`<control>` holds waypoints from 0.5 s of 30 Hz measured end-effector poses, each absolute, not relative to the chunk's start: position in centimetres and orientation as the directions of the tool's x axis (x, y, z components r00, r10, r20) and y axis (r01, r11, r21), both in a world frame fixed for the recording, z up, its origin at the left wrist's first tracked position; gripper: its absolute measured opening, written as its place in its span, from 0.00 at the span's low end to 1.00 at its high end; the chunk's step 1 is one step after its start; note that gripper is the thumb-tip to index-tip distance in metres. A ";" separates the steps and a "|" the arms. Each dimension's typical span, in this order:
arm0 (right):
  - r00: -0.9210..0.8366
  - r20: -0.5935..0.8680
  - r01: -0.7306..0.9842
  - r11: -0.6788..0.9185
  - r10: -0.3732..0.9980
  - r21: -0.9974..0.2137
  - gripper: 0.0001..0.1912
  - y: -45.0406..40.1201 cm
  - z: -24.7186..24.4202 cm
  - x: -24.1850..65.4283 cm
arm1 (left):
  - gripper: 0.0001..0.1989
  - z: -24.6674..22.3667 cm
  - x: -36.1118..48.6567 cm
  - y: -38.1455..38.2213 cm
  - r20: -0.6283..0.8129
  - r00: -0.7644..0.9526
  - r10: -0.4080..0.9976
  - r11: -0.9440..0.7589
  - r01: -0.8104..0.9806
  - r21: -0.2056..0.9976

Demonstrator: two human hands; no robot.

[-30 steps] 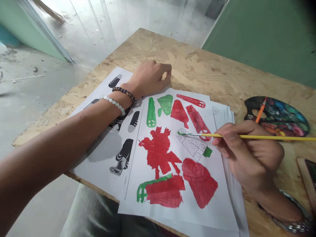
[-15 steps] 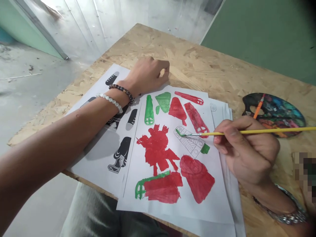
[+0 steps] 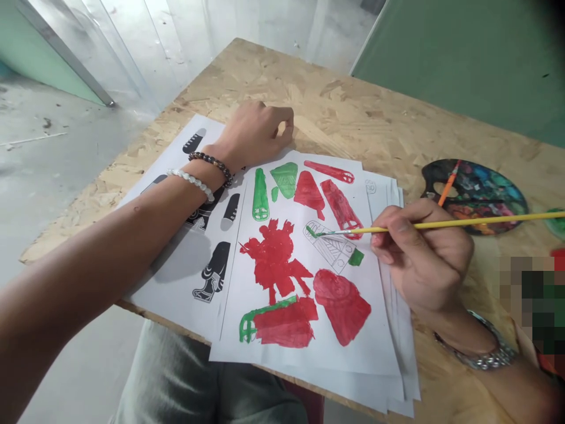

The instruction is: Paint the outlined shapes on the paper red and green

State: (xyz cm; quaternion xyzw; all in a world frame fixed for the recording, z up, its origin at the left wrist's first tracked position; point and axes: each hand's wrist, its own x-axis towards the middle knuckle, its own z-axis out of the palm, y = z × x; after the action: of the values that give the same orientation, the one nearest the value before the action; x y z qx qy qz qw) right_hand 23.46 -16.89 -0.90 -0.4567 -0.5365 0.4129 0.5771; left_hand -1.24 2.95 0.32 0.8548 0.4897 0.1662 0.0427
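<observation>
My right hand [image 3: 424, 259] is closed round a thin yellow paintbrush [image 3: 459, 223]. The brush's tip touches an outlined, tapering figure on a white sheet [image 3: 282, 353], where a small green stroke shows at its upper left end. Around that figure are painted red and green shapes, among them a large red one [image 3: 269, 259] and a green strip [image 3: 260, 197]. My left hand [image 3: 260, 129] rests beyond the sheet's top edge, its fingers curled and thumb near the index finger, with nothing visible in it. Its forearm crosses a sheet with black printed figures [image 3: 216, 265].
A dark oval palette [image 3: 485, 200] smeared with paint lies at the right, with an orange-handled brush [image 3: 448, 185] on it. More sheets [image 3: 384, 188] lie under the painted one. The wood-chip board table [image 3: 326, 94] ends at the left above a grey floor [image 3: 44, 188].
The green stroke at the outlined figure's end has grown a little thicker under the brush tip. The whole view has shifted slightly, and a green item has appeared at the right edge.
</observation>
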 end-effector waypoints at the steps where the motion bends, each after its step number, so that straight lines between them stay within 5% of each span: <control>1: 0.086 0.240 0.016 0.239 0.967 -0.971 0.11 -16.9 -0.9 23.4 | 0.13 0.3 -1.2 2.9 0.238 0.463 0.854 -0.513 0.826 0.235; 15: 0.007 0.150 -0.025 0.151 0.989 -0.988 0.14 -16.7 -0.7 23.3 | 0.17 0.3 -1.5 2.8 0.235 0.474 0.848 -0.524 0.817 0.243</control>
State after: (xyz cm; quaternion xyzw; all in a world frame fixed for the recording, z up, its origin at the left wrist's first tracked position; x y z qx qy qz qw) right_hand 23.30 -16.72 -0.74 -0.4557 -0.5287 0.4659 0.5438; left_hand -1.47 2.84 0.31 0.8572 0.4855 0.1644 0.0485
